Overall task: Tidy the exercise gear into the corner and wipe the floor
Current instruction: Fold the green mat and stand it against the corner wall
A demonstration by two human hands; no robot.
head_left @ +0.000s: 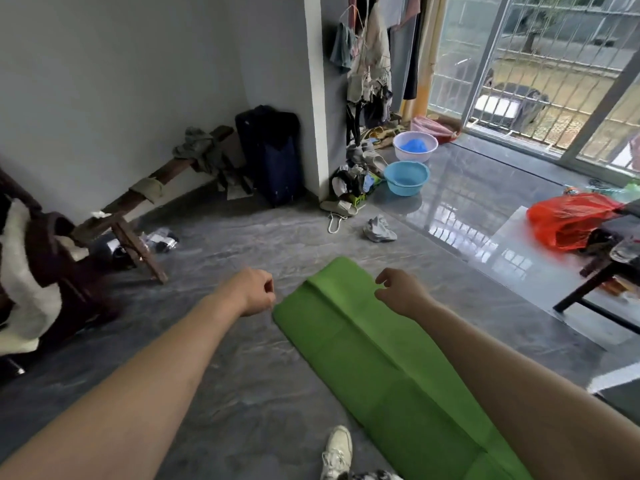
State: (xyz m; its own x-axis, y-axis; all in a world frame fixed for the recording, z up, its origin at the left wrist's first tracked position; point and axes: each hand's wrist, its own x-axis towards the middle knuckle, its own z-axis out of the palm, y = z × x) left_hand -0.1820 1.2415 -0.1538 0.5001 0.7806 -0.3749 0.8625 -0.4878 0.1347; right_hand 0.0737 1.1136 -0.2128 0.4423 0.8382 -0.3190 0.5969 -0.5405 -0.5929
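Note:
A green exercise mat [374, 358] lies on the grey floor, folded lengthwise, running from the bottom right up to the middle of the view. My left hand [251, 292] hovers just left of the mat's far left corner, fingers curled into a loose fist with nothing seen in it. My right hand [401, 291] hangs over the mat's far right edge, fingers loosely bent and thumb apart, holding nothing. Neither hand visibly grips the mat.
A wooden bench [138, 199] with rags stands along the left wall beside a dark suitcase [273, 154]. Two basins [407, 178] and a shoe pile sit by the pillar. A crumpled cloth [379, 230], a red bag [568, 216] and a dark table [602, 275] lie to the right. My shoe [337, 448] stands by the mat.

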